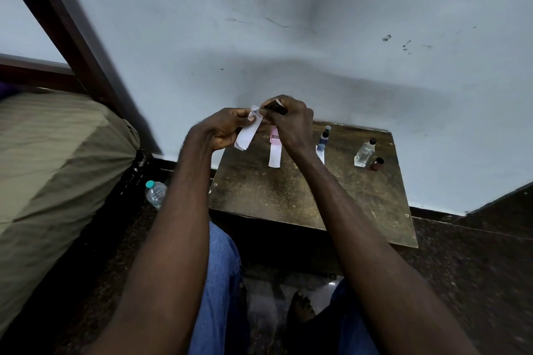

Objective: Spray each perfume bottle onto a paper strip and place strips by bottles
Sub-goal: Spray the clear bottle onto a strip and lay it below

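While the left hand (223, 130) pinches a paper strip (249, 132), the right hand (291, 124) grips a dark, mostly hidden bottle (274, 108).

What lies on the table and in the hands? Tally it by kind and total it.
Perfume bottles: 4, dark bottle, pink bottle, blue bottle, clear bottle.
Paper strips: 3, held strip, middle strip, right strip.
Caps: 1, brown cap.
Total: 8.

Four perfume bottles (364, 151) (323, 138) (274, 135) (274, 108), three paper strips (248, 132) (274, 157) (320, 154), one small brown object (377, 164).
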